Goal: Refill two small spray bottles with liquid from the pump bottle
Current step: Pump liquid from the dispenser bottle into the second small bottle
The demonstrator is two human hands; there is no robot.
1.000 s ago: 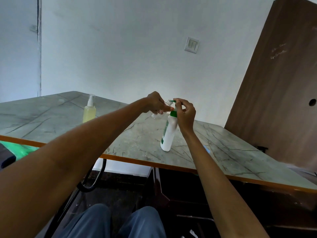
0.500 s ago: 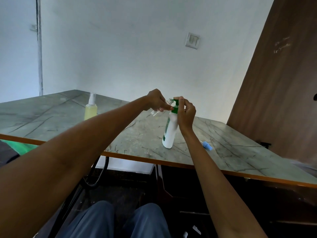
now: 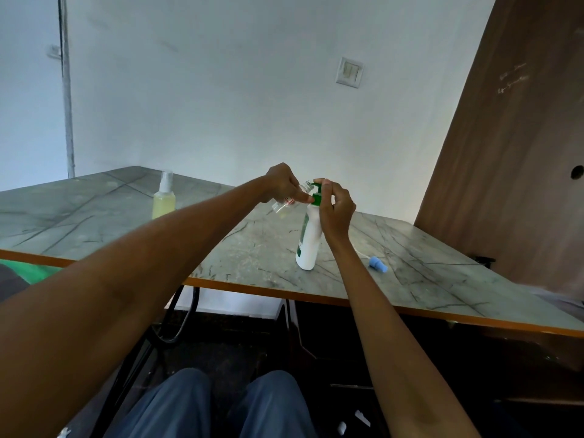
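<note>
While the white pump bottle (image 3: 308, 240) stands upright on the marble-patterned table (image 3: 410, 267) just right of the frame's centre, the right hand (image 3: 336, 210) is curled around its green pump head (image 3: 317, 193), fingers on top of the pump and thumb against the neck. The left hand (image 3: 282, 184) pinches a small clear spray bottle (image 3: 289, 200), uncapped and tilted, its open mouth raised to the pump's spout; the bottle looks nearly empty. Both forearms reach in from the lower corners of the frame. A second small spray bottle (image 3: 163, 200), holding yellowish liquid and wearing its clear sprayer top, stands upright on the table at centre left, well apart from the hands. A blue spray cap (image 3: 378, 264) with its thin white tube lies on the table right of the pump bottle, near the right forearm.
</note>
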